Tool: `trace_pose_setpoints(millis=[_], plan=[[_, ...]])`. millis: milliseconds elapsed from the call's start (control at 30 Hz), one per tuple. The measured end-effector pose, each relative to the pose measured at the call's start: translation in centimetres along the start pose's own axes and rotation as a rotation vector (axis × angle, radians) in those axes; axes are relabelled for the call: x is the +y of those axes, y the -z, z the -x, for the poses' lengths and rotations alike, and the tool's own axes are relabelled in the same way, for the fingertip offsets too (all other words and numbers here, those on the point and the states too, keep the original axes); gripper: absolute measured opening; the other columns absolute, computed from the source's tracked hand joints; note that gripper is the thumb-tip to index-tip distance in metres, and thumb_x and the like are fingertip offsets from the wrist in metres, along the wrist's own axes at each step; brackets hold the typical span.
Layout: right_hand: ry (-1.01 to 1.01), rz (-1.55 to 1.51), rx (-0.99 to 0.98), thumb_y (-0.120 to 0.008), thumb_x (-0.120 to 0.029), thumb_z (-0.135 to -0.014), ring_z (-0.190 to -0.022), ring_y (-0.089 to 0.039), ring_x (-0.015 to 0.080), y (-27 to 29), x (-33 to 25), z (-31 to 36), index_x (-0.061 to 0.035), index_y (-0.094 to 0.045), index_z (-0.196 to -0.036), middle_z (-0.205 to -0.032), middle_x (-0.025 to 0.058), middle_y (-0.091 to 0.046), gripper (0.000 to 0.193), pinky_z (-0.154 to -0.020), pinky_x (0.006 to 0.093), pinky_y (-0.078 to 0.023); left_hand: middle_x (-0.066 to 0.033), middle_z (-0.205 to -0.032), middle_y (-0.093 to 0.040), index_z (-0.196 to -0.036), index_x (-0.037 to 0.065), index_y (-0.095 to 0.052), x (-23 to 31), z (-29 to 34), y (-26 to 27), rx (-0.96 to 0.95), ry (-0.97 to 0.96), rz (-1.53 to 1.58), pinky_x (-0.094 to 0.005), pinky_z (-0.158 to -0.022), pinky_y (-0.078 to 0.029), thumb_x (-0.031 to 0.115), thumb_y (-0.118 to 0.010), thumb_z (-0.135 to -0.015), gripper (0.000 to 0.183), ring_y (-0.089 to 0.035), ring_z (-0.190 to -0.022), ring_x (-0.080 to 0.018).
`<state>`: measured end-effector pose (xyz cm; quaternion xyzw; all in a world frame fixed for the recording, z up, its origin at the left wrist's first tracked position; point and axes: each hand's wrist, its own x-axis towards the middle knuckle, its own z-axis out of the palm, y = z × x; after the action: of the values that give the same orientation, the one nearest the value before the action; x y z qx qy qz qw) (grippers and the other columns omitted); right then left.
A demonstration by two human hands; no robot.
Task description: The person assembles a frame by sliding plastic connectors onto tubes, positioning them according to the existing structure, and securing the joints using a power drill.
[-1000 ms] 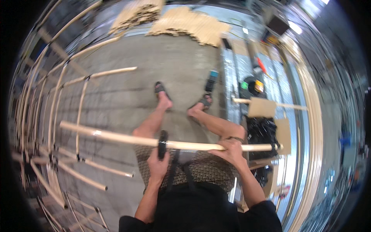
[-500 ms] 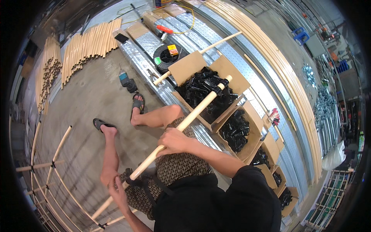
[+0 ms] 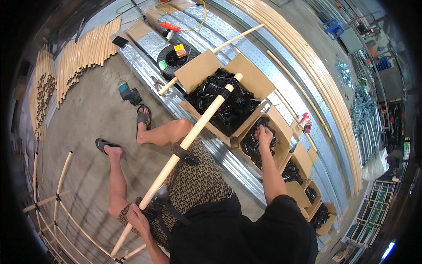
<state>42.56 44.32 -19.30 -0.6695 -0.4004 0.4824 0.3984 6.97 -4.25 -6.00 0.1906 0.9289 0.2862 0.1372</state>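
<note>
A long pale tan pole (image 3: 193,132) lies slantwise across my lap. My left hand (image 3: 137,218) is wrapped round its lower part. One black fitting (image 3: 227,90) sits near the pole's upper end, and another black fitting (image 3: 180,152) is around its middle, above my thigh. My right hand (image 3: 263,135) is down in a cardboard box (image 3: 283,127) of black plastic parts. Its fingers are bent together at a black plastic part (image 3: 263,120), whose exact shape I cannot make out. The pole's upper end hangs over a larger cardboard box (image 3: 259,81) full of black parts.
More boxes (image 3: 299,193) of black parts line up at my right. Beyond them lie metal strips and long poles (image 3: 307,53). A cordless drill (image 3: 129,93) stands on the floor near my foot. Bundled poles (image 3: 88,50) lie far left; a pole frame (image 3: 57,198) stands near left.
My right hand has let go of the pole and moved right into the second box. The middle fitting now sits higher along the pole, away from my left hand, which still holds it.
</note>
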Motion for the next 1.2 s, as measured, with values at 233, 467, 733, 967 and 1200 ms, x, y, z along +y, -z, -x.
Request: trace_pose_setpoints(millis=[233, 467, 733, 967, 1200], plan=[[-0.26, 0.327, -0.455, -0.067, -0.023, -0.088, -0.103, -0.065, 0.0248, 0.6, 13.8, -7.5, -0.0014, -0.054, -0.128, -0.112, 0.0098, -0.069, 0.047, -0.086, 0.0372, -0.052, -0.0237, -0.089, -0.067, -0.095, 0.001, -0.069, -0.2, -1.1, 0.6, 0.071, -0.036, -0.071, -0.0494, -0.079, -0.045, 0.023, -0.049, -0.096, 0.03, -0.061, -0.086, -0.0428], [0.1, 1.42, -0.535, -0.069, -0.049, -0.079, -0.089, -0.07, 0.0337, 1.6, 11.7, -7.4, 0.0013, -0.071, -0.09, -0.095, 0.0203, -0.072, 0.052, -0.078, 0.0435, -0.053, -0.0111, -0.09, -0.071, -0.094, 0.006, -0.071, 0.6, -1.9, 0.9, 0.181, -0.119, -0.043, -0.0432, -0.081, -0.043, 0.029, -0.058, -0.094, 0.027, -0.065, -0.088, -0.0307], [-0.013, 0.322, -0.157, -0.072, -0.022, -0.088, -0.052, -0.053, 0.0147, 1.0, -2.9, 4.2, 0.0, -0.062, -0.075, -0.057, 0.0055, -0.057, 0.027, -0.047, 0.0289, -0.043, -0.0109, -0.089, -0.07, -0.098, 0.006, -0.069, -0.5, 0.2, 0.9, 0.16, -0.075, 0.073, -0.0397, -0.08, -0.042, 0.032, -0.059, -0.095, 0.028, -0.065, -0.086, -0.028], [0.382, 0.049, -0.352, -0.069, -0.022, -0.091, -0.057, -0.052, 0.0151, -5.2, -14.7, 19.7, -0.0045, -0.07, -0.082, -0.064, 0.0044, -0.06, 0.02, -0.05, 0.0296, -0.041, -0.0106, -0.088, -0.07, -0.1, 0.004, -0.069, -1.3, -0.5, 0.5, 0.261, -0.147, 0.152, -0.04, -0.079, -0.047, 0.032, -0.065, -0.091, 0.03, -0.066, -0.08, -0.0295], [0.345, -0.014, -1.226, -0.067, -0.014, -0.093, -0.049, -0.046, 0.0062, -22.6, -12.7, 33.2, -0.0016, -0.064, -0.09, -0.06, -0.0018, -0.052, 0.013, -0.044, 0.0216, -0.036, -0.015, -0.102, -0.071, -0.118, 0.003, -0.062, -2.1, -0.3, 0.8, 0.286, -0.123, 0.322, -0.0401, -0.081, -0.054, 0.031, -0.069, -0.089, 0.041, -0.069, -0.094, -0.0314]])
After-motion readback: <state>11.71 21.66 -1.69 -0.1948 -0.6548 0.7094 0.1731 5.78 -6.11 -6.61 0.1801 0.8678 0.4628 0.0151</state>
